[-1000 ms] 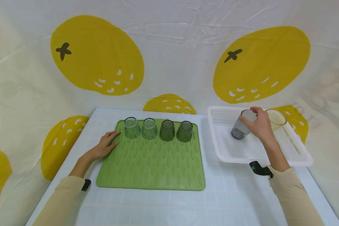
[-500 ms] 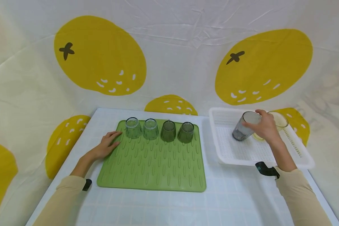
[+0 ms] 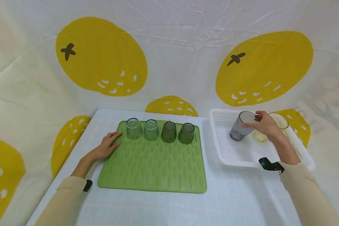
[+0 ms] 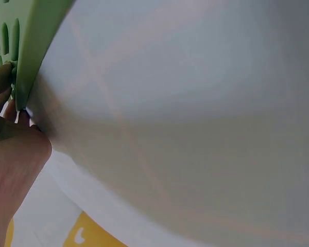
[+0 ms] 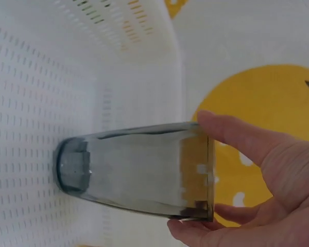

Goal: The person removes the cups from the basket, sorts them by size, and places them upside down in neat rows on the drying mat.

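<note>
My right hand grips a tall grey-tinted drinking glass near its rim, thumb on one side and fingers on the other. The glass stands open end up in a white perforated basket, its base on or close to the basket's floor. Just behind that hand is a yellowish glass, partly hidden by the hand. My left hand rests on the left edge of a green ridged mat. In the left wrist view its fingertips touch the mat's edge.
Two pale bluish glasses and two dark grey glasses stand in a row along the mat's back edge, narrower end up. A white cloth with yellow fruit prints hangs behind the table.
The right hand has shifted slightly right along the grey glass's rim, uncovering more of the yellowish glass. The head view has shifted a little; the left hand stays at the mat's edge.
</note>
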Available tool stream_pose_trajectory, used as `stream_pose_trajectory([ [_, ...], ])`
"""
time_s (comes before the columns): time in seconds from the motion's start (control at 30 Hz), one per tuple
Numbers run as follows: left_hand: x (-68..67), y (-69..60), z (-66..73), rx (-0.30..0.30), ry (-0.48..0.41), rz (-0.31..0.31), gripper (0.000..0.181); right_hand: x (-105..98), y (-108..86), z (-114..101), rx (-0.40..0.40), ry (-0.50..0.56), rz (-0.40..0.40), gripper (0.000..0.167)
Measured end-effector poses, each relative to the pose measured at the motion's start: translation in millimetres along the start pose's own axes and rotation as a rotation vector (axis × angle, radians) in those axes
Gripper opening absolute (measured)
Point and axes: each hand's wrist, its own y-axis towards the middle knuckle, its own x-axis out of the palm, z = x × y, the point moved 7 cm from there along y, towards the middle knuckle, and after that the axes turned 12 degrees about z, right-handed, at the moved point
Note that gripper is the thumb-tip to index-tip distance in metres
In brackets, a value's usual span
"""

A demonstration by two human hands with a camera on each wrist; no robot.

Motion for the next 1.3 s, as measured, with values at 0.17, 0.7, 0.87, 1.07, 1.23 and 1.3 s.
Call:
stream_pose_trajectory([
  [0.17, -0.8, -0.2, 1.3, 0.003, -0.005, 0.004, 0.048, 10.1, 4.4, 3.8, 0.021, 0.038, -0.104, 0.118],
  [0.7, -0.6, -2.0, -2.4, 0.063, -0.021, 0.057, 0.048, 28.0, 15.9, 17.7, -0.011, 0.157, -0.215, 0.115],
  [0.87, 0.4, -1.5, -3.1, 0.035, -0.018, 0.035, 0.048, 33.6, 19.1, 18.6, -0.009, 0.274, -0.226, 0.109],
  [1.07, 0.7, -1.0, -2.7, -0.012, -0.016, -0.004, 0.049, 38.1, 20.1, 18.2, 0.015, 0.349, -0.216, 0.105],
  [1.23, 0.9, -0.3, -3.3, -0.016, -0.006, -0.010, 0.048, 38.9, 17.5, 15.8, 0.024, 0.438, -0.215, 0.091],
  [1.3, 0.1, -1.0, -2.2, -0.019, -0.011, -0.009, 0.049, 38.3, 15.8, 13.8, 0.015, 0.485, -0.217, 0.082],
])
